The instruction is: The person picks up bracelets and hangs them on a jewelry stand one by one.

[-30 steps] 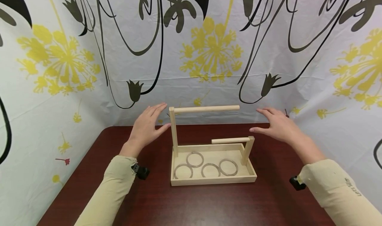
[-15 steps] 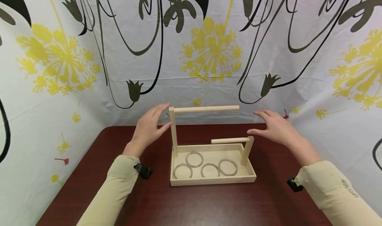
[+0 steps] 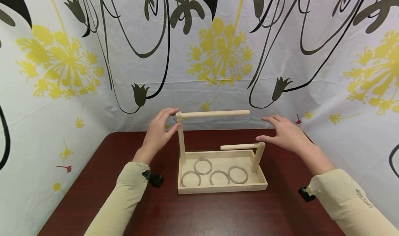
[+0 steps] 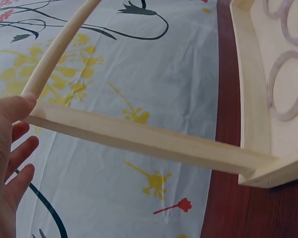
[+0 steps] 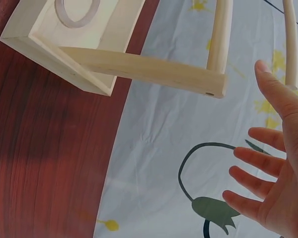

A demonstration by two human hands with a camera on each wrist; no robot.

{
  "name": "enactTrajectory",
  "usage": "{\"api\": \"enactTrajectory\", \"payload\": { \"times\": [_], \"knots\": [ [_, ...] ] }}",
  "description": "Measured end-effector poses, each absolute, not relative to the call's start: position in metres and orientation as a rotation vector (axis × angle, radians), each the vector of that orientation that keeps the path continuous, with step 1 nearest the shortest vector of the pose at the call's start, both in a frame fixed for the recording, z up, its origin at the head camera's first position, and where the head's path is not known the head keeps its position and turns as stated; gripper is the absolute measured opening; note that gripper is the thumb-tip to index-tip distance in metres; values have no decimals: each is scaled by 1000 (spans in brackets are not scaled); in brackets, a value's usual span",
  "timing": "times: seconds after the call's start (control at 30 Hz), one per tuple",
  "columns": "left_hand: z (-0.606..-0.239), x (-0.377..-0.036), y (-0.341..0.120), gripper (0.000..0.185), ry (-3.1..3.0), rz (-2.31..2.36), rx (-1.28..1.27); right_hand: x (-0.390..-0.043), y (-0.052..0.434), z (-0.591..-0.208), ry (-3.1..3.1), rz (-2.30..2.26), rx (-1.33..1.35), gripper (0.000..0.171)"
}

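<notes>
A pale wooden tray (image 3: 222,189) stands on the dark red table (image 3: 199,215) with several metal rings (image 3: 203,166) lying flat in it. A tall post (image 3: 180,139) at its left carries a long dowel (image 3: 215,114). At the right, a short post (image 3: 258,158) carries a short dowel (image 3: 239,146). My left hand (image 3: 160,130) is open beside the top of the tall post (image 4: 139,141), thumb (image 4: 15,106) touching it. Fingers spread, my right hand (image 3: 282,134) hovers open just above and right of the short post (image 5: 144,69), apart from it.
A flowered white cloth (image 3: 218,56) hangs close behind and on both sides of the table. Bare table lies in front of the tray and beside it. Small black wrist cameras (image 3: 154,178) sit at both cuffs.
Both hands have drifted inward toward the rack. The left thumb now reaches the top of the tall post; the right hand has come closer to the short post.
</notes>
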State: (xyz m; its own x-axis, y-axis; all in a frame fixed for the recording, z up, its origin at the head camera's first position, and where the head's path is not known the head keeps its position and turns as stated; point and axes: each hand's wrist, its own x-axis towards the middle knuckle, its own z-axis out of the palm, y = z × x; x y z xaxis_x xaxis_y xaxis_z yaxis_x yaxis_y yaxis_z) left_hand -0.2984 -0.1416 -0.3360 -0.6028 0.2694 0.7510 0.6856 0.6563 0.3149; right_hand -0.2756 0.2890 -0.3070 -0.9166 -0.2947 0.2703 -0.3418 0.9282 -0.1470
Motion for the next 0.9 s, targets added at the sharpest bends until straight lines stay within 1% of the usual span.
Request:
{"api": "enactTrajectory", "payload": {
  "times": [0.17,0.37,0.9],
  "knots": [
    [-337,-300,-137,41,-2143,-936,-728,-273,284,-306,-2844,281,481,89],
    [-338,-301,-133,37,-2133,-1105,-718,-270,277,-305,-2843,276,491,89],
    [-343,-302,-128,37,-2156,-1314,-627,-255,254,-301,-2820,279,585,85]
  ]
}}
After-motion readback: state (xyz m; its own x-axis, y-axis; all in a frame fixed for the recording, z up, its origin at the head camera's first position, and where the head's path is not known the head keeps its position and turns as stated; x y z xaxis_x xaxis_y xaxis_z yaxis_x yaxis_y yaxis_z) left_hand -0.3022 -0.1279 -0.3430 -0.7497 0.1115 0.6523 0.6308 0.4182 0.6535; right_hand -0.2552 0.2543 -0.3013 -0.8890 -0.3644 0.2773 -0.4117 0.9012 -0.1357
